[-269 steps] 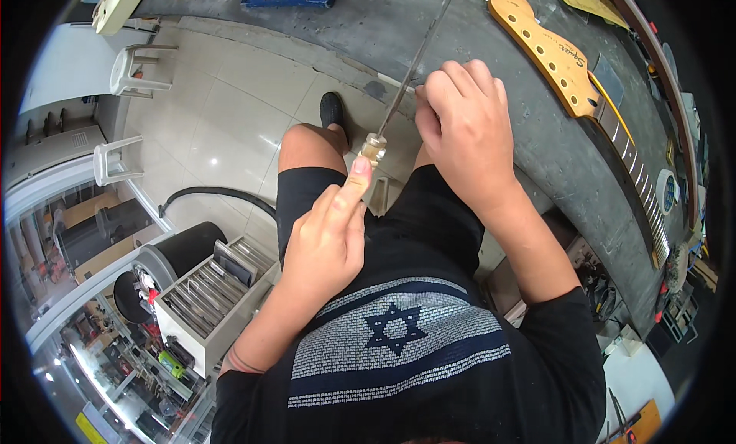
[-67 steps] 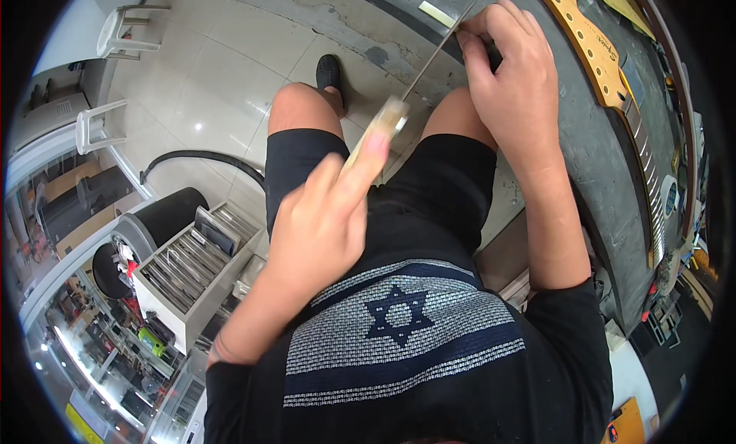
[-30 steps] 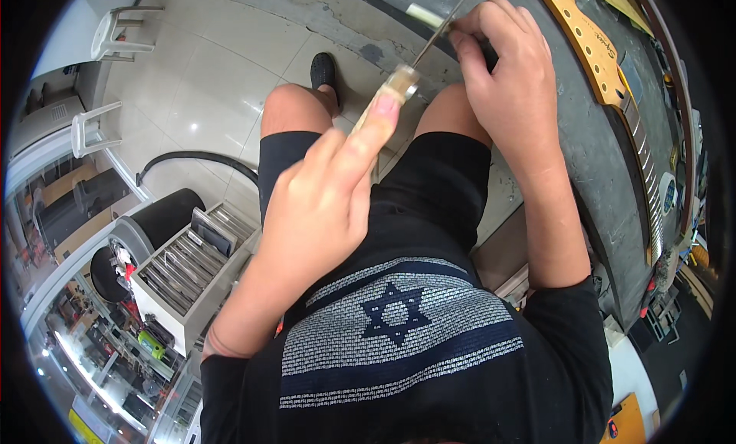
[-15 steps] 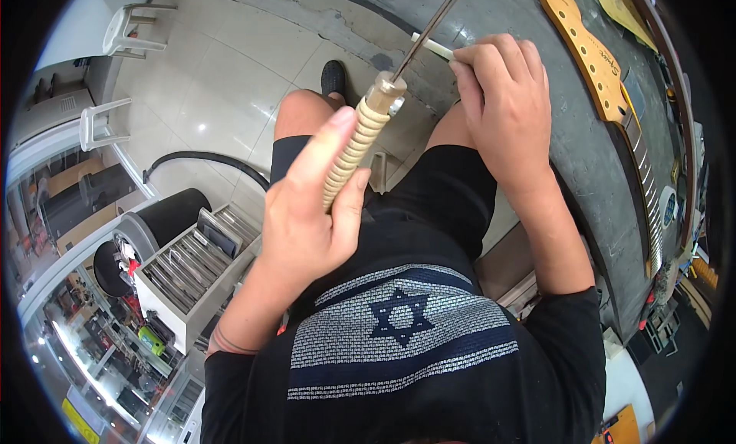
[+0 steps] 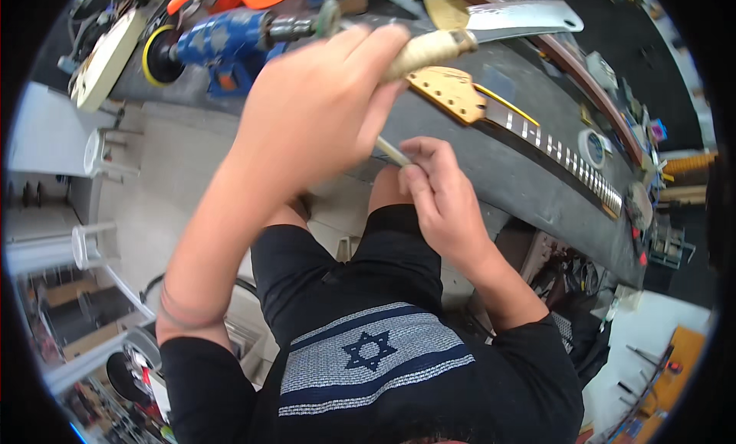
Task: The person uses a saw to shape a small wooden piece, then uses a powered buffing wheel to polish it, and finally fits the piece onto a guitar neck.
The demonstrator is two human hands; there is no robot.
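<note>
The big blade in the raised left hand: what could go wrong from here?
The broad blade, gripped by its wrapped handle in the left hand, is up near head height, so a slip could swing it toward the right hand, which pinches a small pale piece just below. It could also nick the guitar neck on the bench.

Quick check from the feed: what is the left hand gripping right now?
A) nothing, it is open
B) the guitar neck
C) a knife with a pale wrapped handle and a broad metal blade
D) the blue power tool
C: the left hand is closed around the pale wrapped handle of the knife, whose broad blade points right above the guitar neck on the bench.
</note>
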